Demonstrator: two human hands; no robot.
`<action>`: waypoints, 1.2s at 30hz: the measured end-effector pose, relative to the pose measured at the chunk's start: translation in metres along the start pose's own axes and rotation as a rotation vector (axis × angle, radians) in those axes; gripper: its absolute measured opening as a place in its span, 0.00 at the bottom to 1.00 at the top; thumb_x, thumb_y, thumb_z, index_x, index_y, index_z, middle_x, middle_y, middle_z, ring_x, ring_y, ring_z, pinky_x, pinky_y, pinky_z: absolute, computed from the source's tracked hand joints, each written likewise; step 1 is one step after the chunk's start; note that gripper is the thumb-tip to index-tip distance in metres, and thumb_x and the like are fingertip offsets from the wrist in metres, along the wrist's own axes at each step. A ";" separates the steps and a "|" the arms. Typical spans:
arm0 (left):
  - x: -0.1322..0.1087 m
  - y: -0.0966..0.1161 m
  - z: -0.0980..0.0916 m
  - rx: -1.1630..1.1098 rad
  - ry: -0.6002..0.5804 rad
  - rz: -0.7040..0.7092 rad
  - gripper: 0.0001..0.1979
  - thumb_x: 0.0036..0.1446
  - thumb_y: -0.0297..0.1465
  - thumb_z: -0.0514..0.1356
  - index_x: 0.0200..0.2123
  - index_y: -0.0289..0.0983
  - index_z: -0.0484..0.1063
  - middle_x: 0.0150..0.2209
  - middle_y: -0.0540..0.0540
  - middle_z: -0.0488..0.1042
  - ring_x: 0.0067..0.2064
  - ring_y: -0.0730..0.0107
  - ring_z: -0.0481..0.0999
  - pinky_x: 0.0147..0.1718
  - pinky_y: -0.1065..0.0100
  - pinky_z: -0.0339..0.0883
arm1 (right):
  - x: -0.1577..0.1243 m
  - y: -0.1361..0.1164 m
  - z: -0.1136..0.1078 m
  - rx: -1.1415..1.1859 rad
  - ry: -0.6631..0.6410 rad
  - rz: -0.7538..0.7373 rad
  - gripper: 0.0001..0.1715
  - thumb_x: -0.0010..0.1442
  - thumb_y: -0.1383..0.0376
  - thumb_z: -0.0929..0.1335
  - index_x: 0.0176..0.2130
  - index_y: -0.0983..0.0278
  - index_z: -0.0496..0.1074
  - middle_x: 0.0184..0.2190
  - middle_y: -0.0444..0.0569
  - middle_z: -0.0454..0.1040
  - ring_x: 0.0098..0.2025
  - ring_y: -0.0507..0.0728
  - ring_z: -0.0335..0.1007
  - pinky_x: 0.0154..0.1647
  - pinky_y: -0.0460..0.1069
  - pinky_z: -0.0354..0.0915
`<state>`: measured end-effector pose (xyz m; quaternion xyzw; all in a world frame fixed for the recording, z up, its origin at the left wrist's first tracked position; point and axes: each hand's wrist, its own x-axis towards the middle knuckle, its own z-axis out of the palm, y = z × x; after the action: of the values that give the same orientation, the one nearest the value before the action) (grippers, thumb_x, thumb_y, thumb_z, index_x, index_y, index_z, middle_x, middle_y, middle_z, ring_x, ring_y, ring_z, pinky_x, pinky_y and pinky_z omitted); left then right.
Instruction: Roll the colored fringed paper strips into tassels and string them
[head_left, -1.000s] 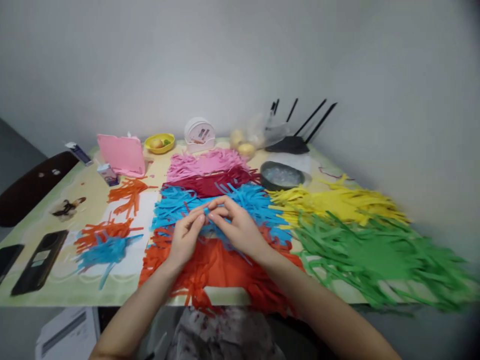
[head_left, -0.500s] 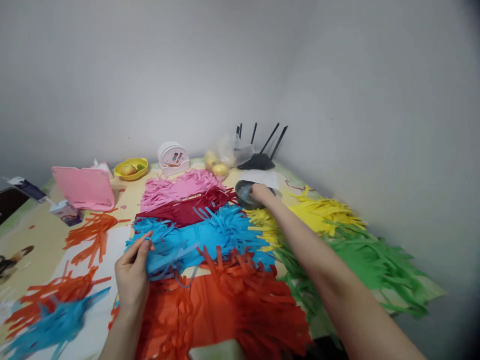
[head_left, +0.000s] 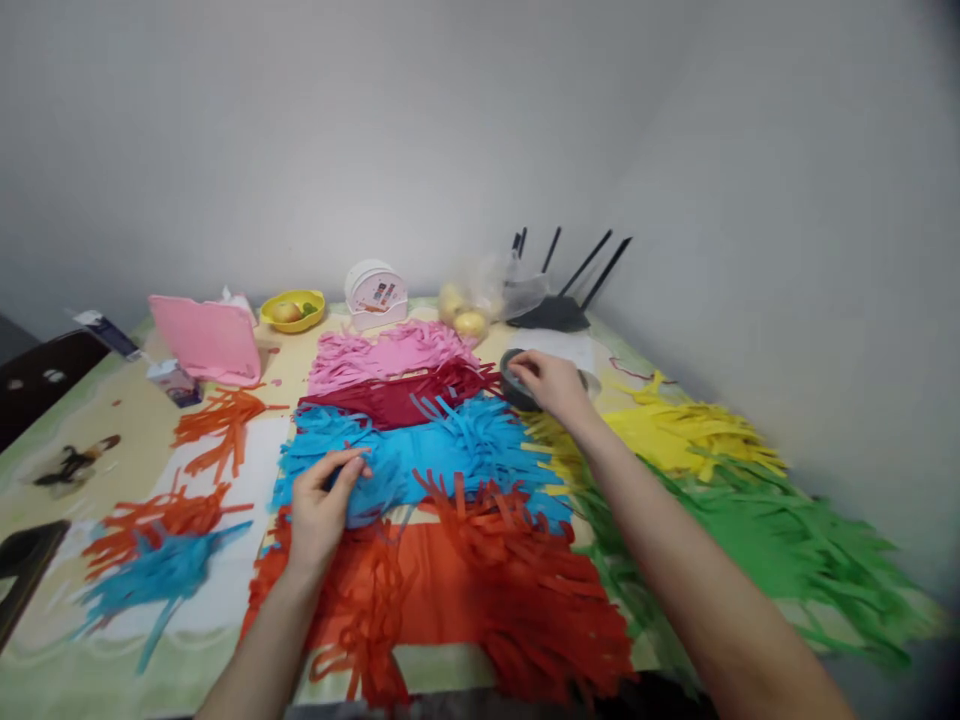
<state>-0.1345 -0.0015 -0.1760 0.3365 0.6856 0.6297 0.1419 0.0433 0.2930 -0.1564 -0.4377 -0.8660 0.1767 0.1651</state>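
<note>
My left hand [head_left: 324,505] rests on the blue fringed paper [head_left: 442,450], with its fingers pinched on a blue strip at the paper's left edge. My right hand [head_left: 551,385] reaches far across to a small dark bowl [head_left: 517,385] and covers most of it, fingers curled over its rim; what they hold, if anything, is hidden. Below the blue sheet lies orange fringed paper [head_left: 480,590]. Dark red paper [head_left: 397,395] and pink paper [head_left: 390,350] lie beyond it. Yellow paper [head_left: 682,425] and green paper [head_left: 765,540] lie to the right.
Loose orange strips [head_left: 221,425] and a blue bundle [head_left: 161,570] lie at the left. A pink tablet case [head_left: 206,340], yellow fruit bowl [head_left: 292,310], round white box [head_left: 375,290], bagged fruit [head_left: 469,305] and black router [head_left: 559,305] stand along the wall. A phone [head_left: 26,570] lies at the far left.
My hands, first together pinching a blue strip, have parted. The right one reached out to the dark bowl and now lies over its rim. The left stayed on the blue paper.
</note>
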 end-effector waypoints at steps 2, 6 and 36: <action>-0.006 0.005 0.002 -0.020 -0.032 0.012 0.10 0.55 0.38 0.64 0.34 0.37 0.80 0.27 0.49 0.80 0.33 0.66 0.78 0.42 0.65 0.70 | -0.044 -0.033 0.003 0.163 0.007 -0.109 0.16 0.68 0.60 0.62 0.48 0.64 0.74 0.41 0.51 0.80 0.42 0.56 0.77 0.44 0.49 0.70; -0.021 0.019 0.002 -0.087 -0.072 0.030 0.07 0.55 0.34 0.64 0.32 0.37 0.78 0.26 0.49 0.79 0.31 0.69 0.77 0.39 0.68 0.69 | -0.131 -0.095 0.017 0.957 -0.052 -0.278 0.12 0.58 0.56 0.72 0.38 0.61 0.76 0.31 0.47 0.80 0.32 0.55 0.78 0.34 0.49 0.73; -0.112 0.035 -0.011 0.440 -0.106 0.358 0.04 0.62 0.29 0.60 0.34 0.38 0.74 0.30 0.48 0.76 0.36 0.66 0.71 0.37 0.65 0.61 | -0.233 -0.130 0.080 0.892 0.085 -0.273 0.10 0.64 0.62 0.66 0.31 0.62 0.71 0.26 0.43 0.73 0.29 0.52 0.69 0.31 0.46 0.65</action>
<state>-0.0494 -0.0826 -0.1666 0.5073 0.7272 0.4624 -0.0125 0.0479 0.0176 -0.1991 -0.2127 -0.7476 0.4903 0.3944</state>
